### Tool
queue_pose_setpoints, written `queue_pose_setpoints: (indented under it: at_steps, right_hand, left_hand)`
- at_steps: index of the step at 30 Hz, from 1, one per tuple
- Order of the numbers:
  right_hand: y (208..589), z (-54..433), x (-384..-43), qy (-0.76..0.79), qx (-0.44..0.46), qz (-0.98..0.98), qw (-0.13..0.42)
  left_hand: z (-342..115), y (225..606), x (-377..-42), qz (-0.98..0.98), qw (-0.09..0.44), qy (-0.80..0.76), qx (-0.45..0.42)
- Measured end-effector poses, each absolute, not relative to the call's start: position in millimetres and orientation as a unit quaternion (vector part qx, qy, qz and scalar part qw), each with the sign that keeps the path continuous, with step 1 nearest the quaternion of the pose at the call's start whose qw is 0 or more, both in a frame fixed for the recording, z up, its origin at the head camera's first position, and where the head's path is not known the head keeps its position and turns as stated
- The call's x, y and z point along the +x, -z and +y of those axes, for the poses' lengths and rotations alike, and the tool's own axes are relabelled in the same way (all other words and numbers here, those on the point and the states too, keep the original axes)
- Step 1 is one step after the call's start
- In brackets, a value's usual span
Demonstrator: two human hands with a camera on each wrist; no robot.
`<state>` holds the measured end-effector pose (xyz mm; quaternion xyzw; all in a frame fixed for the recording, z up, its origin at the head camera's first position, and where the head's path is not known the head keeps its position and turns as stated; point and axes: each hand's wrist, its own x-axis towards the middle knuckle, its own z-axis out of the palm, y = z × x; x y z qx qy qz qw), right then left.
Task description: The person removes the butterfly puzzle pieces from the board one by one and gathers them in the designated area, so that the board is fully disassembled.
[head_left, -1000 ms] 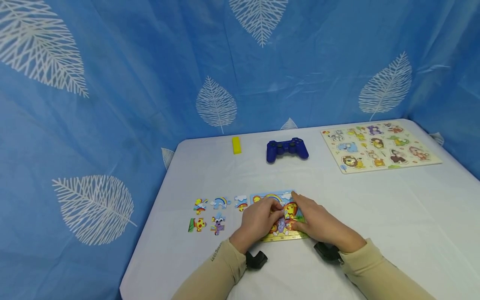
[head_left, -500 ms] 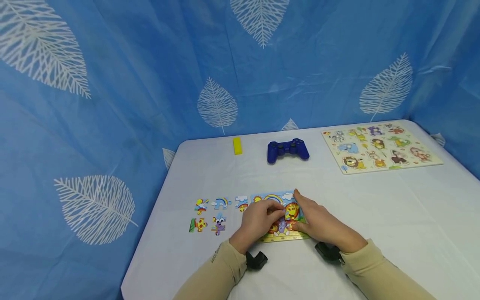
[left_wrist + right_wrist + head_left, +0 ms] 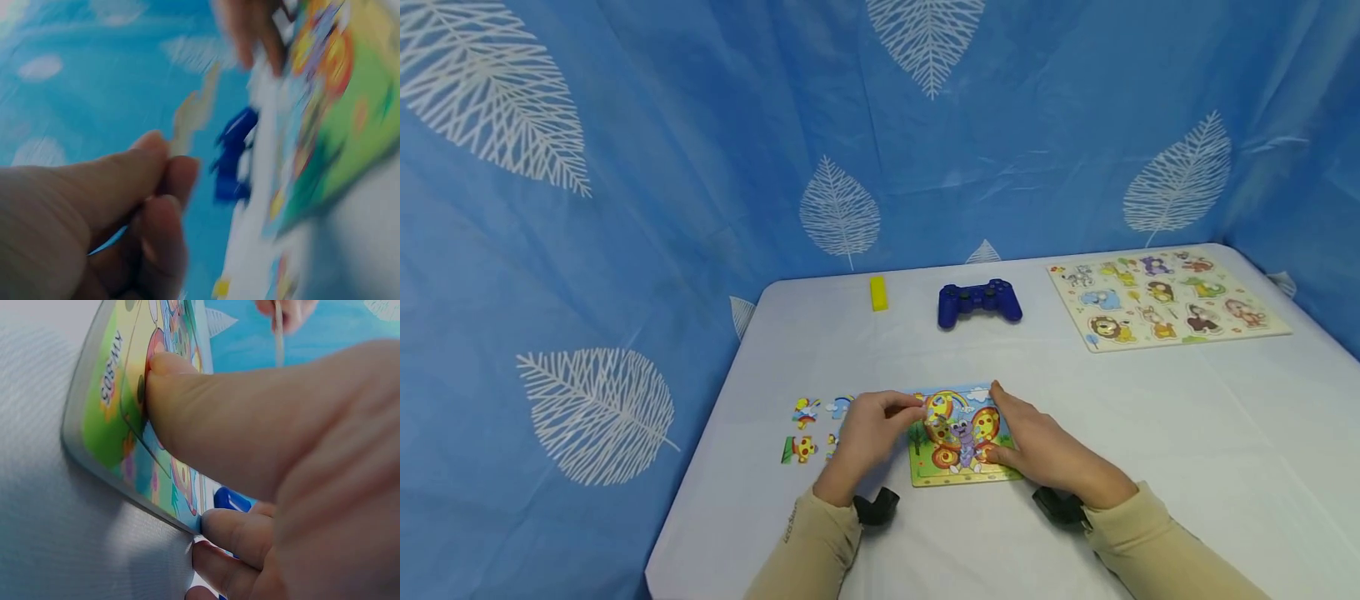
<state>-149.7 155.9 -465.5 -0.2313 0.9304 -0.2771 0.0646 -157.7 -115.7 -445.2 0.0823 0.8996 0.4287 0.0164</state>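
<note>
My left hand [image 3: 868, 429] pinches a thin jigsaw piece [image 3: 195, 115] between thumb and index finger, beside the upper left of a butterfly jigsaw board [image 3: 934, 471]. The piece is seen nearly edge-on in the left wrist view, so its picture is hidden. At the board's right side lies my right hand [image 3: 1045, 446]. Its thumb [image 3: 169, 394] presses on the printed face, and its straight fingers touch the far right edge. Left of the board are several loose pieces, among them a red-spotted yellow one [image 3: 805, 450] and a rainbow one [image 3: 806, 411]; my left hand partly covers others.
Behind the board sits a blue game controller [image 3: 980, 302]. A yellow block [image 3: 878, 294] lies to its left. An animal puzzle board [image 3: 1131, 337] occupies the back right of the white table [image 3: 760, 533]. Blue leaf-patterned cloth [image 3: 700, 208] hangs around the table.
My left hand has moved left from the butterfly's middle to the board's left side, uncovering the butterfly and covering some loose pieces. My right hand has stayed at the board's right side.
</note>
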Motion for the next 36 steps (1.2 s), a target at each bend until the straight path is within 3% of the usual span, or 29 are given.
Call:
queue_pose_setpoints:
  at_steps: [9,16,36]
  right_hand:
    - [460.8,154.1,-148.3,0.28,-0.228,0.93,0.068]
    - [462.8,154.7,-147.7,0.28,-0.223,0.931,0.075]
    - [463.0,153.8,-146.6,0.276,-0.228,0.931,0.066]
  left_hand:
    - [-175.2,447.1,-147.1,0.925,0.048,-0.376,0.026]
    - [-174.6,448.3,-146.6,0.946,0.061,-0.316,0.048]
    - [-170.5,452.4,-145.8,0.971,0.021,-0.232,0.044]
